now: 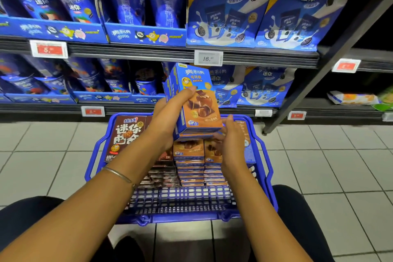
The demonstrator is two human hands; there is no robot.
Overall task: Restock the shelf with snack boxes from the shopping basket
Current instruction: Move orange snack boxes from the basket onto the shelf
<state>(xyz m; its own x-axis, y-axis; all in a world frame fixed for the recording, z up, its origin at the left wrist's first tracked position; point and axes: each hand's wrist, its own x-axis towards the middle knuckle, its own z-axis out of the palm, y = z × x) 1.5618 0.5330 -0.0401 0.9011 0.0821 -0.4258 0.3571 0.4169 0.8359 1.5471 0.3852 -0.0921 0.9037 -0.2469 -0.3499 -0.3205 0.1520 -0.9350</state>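
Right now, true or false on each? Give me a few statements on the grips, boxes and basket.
1. The left grip holds a blue-and-orange box. True.
2. The basket is red. False: it is blue.
3. The basket stands on a shelf. False: it stands on the tiled floor.
4. The basket holds stacked boxes. True.

The blue basket rests on the tiled floor beside the shelf.
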